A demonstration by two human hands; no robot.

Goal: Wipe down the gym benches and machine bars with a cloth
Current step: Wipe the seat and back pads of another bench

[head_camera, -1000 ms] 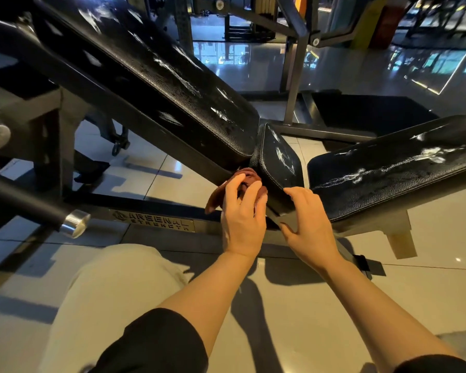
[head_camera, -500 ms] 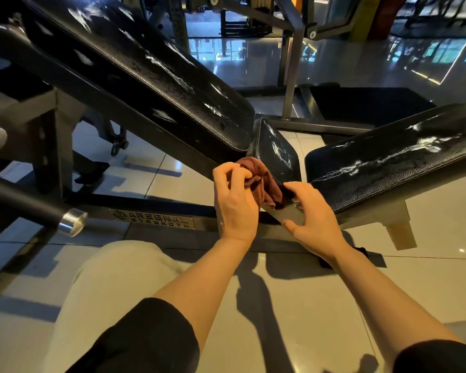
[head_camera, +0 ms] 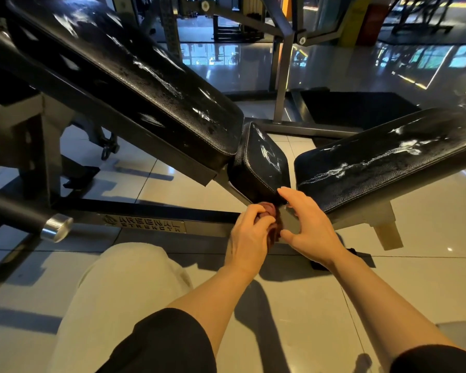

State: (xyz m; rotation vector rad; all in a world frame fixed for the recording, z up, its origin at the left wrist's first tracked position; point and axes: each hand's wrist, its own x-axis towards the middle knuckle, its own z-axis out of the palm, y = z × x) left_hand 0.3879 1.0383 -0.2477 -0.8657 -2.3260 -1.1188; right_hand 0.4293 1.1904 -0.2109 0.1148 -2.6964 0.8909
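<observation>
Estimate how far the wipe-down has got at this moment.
Looks done: wet streaks shine on the inclined back pad, the small middle pad and the right-hand pad. In hand: the left hand grips the reddish cloth under the middle pad; the right hand rests beside it. Left: the chrome-capped bar shows no streaks.

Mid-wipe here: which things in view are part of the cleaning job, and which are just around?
In the job:
- cloth, gripped by the left hand
- right hand, fingers spread by the small seat pad
- long back pad
- right bench pad

Just around:
- chrome-capped bar
- floor mat
</observation>
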